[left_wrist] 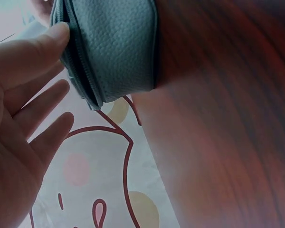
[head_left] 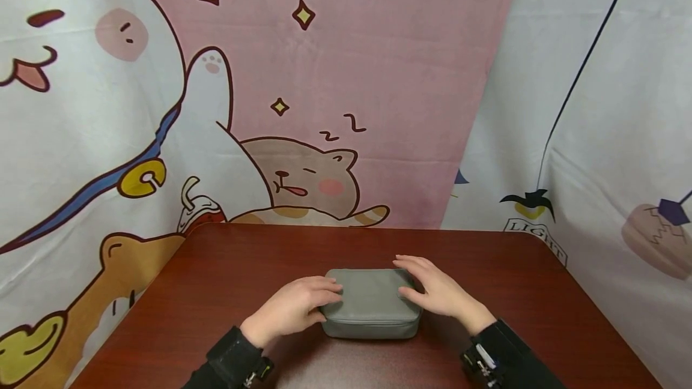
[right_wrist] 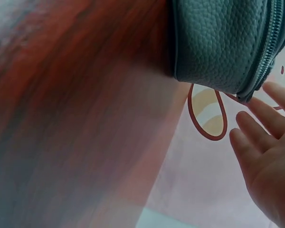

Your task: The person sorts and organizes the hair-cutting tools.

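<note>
A grey-green zippered case (head_left: pixel 372 300) with a pebbled, leather-like surface lies flat in the middle of the head view. At its left side is my left hand (head_left: pixel 296 306), fingers reaching over the top edge. In the left wrist view the thumb (left_wrist: pixel 57 38) lies against the case's zipper edge, with the other fingers spread and relaxed. My right hand (head_left: pixel 439 290) hovers around the right end of the case, fingers extended over its far corner. The right wrist view shows those fingers (right_wrist: pixel 256 128) loosely straight beside the zipper (right_wrist: pixel 270 42).
The case rests on a reddish-brown wooden table (head_left: pixel 238 263) with rounded far corners. Behind it hangs a cloth backdrop (head_left: pixel 389 77) printed with cartoon animals. Dark sleeves (head_left: pixel 227 356) and small wrist-worn devices (head_left: pixel 486 365) sit at both wrists.
</note>
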{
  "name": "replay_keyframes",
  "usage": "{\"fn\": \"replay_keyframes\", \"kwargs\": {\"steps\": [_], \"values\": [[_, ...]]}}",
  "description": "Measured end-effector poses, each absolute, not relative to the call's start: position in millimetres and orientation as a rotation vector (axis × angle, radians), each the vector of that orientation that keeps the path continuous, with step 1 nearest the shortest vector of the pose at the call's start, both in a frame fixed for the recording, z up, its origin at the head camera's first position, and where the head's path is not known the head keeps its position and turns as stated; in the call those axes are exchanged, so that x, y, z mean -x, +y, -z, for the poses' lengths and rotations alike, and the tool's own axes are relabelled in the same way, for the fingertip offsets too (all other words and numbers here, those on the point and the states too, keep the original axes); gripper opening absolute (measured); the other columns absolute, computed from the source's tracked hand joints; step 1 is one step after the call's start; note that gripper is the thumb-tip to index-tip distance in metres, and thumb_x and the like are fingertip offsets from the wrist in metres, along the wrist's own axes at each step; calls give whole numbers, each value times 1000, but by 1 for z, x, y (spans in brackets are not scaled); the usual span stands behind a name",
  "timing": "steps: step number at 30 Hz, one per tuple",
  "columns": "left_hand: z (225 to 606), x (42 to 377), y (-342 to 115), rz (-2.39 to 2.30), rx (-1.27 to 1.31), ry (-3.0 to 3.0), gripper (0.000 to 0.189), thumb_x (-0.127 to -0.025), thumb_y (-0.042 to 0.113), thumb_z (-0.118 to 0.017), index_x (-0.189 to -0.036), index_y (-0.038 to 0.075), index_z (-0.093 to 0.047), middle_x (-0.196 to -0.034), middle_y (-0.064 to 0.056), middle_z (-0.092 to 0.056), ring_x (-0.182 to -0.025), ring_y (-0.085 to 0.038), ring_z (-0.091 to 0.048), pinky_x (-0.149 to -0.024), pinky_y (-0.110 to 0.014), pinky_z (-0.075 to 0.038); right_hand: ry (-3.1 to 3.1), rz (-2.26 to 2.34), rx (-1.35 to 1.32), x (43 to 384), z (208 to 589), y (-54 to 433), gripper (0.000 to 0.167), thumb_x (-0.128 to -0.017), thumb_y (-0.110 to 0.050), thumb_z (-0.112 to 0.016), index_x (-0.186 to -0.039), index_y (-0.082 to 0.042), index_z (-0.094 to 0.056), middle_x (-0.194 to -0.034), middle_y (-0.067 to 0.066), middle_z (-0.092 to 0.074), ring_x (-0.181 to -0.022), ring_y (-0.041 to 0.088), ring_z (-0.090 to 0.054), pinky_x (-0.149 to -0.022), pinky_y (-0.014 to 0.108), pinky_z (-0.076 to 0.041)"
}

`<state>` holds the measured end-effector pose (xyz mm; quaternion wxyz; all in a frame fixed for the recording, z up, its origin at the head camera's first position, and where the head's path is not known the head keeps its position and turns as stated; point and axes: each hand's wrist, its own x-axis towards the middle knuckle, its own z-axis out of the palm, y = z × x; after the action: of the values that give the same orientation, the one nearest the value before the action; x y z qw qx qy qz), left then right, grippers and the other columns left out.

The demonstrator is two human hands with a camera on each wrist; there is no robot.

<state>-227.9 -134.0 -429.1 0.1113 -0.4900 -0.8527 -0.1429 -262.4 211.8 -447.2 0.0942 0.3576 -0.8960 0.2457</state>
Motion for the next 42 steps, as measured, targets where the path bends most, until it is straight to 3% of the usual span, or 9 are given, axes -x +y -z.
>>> {"fn": "replay_keyframes", "kwargs": {"steps": [13,33,42], "values": [[441,221,-132,333,1391,-2407,30,-77,8,-84,-105,14,-75,-122,-2,-68,-119,-18,-59,-93,-31,-50,-2742,-715,-1066,273,453,204,54,-96,-34,-64,-135,3,-56,-131,15,-58,-119,31,-56,-96,50,-45],[451,225,-125,309,1401,-2136,20,-72,3,-84,-87,15,-78,-96,5,-74,-98,-8,-68,-85,-21,-51,-2724,-761,-1097,276,456,206,52,-94,-29,-68,-133,4,-57,-130,16,-60,-119,32,-57,-97,51,-45],[449,227,-123,361,1369,-2068,18,-72,-2,-82,-80,13,-76,-89,3,-74,-92,-8,-70,-81,-20,-52,-2720,-781,-1109,277,457,208,52,-94,-28,-68,-133,4,-57,-130,16,-60,-119,33,-57,-96,50,-46]]}}
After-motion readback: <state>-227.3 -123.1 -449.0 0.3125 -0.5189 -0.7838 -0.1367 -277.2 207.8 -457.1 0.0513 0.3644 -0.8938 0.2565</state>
